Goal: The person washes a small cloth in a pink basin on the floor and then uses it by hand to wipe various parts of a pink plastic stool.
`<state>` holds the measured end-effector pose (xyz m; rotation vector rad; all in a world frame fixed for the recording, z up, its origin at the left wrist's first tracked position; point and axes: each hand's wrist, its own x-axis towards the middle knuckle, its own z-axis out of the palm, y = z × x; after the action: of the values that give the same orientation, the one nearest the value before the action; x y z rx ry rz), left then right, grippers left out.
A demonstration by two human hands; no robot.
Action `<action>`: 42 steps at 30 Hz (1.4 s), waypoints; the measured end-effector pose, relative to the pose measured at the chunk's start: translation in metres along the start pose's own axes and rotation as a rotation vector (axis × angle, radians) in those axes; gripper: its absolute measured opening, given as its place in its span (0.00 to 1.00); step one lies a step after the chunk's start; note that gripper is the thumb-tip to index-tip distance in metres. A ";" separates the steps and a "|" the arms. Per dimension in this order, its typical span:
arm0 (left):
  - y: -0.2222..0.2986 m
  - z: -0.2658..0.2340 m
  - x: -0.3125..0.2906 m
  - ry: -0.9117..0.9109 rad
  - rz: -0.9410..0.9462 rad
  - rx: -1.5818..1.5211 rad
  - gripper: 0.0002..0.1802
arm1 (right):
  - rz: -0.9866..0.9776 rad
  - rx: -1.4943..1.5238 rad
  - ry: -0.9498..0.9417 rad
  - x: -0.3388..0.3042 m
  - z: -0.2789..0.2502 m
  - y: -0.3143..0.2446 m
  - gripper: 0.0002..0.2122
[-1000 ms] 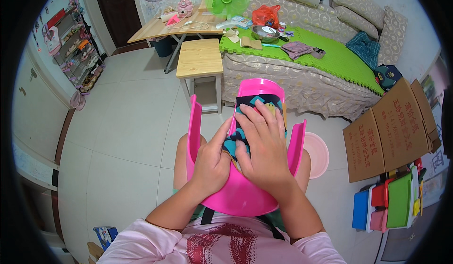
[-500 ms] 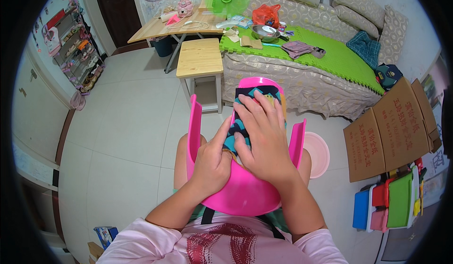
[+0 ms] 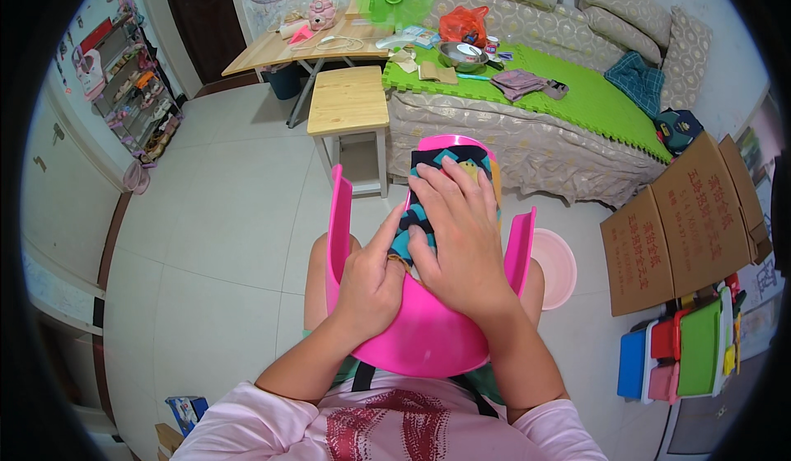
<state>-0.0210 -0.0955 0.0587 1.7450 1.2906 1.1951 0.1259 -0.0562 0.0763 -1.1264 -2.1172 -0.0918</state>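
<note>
A bright pink plastic child's chair [image 3: 420, 341] rests between my knees, its two arms rising at either side. On it lies a folded navy cloth with teal patterns and a yellowish edge [image 3: 424, 160]. My right hand [image 3: 461, 243] is laid flat over the cloth, fingers stretched toward the far end, covering much of it. At the cloth's near left corner is my left hand [image 3: 369, 288], one finger running along the left edge. It seems to grip that corner; its other fingers are mostly hidden.
A wooden stool [image 3: 348, 102] stands ahead, before a table [image 3: 329, 49] and a sofa with a green foam mat [image 3: 593, 115]. To the right are a pink basin [image 3: 554, 270], a cardboard box [image 3: 680, 222] and coloured bins [image 3: 700, 350]. A shoe rack [image 3: 136, 90] stands far left.
Almost nothing differs. Both hands stay on the cloth in the same places, and the chair has not moved; the view has shifted very slightly.
</note>
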 end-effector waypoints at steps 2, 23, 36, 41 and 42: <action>0.003 -0.002 0.001 -0.024 -0.060 0.028 0.33 | -0.001 0.001 -0.001 -0.004 0.000 -0.001 0.23; 0.000 -0.002 0.003 -0.045 -0.076 0.097 0.34 | 0.001 0.011 -0.006 -0.004 -0.002 -0.004 0.25; -0.003 0.002 0.001 0.005 0.006 -0.037 0.34 | 0.014 -0.019 -0.030 0.001 -0.003 -0.001 0.25; -0.002 -0.001 0.002 -0.010 -0.050 0.006 0.35 | 0.022 -0.042 -0.031 -0.007 -0.002 -0.005 0.24; -0.003 0.001 0.002 0.007 -0.028 -0.012 0.36 | 0.022 -0.043 -0.031 -0.009 -0.002 -0.006 0.24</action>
<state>-0.0212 -0.0927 0.0567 1.7107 1.3049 1.1921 0.1260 -0.0667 0.0741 -1.1830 -2.1386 -0.1115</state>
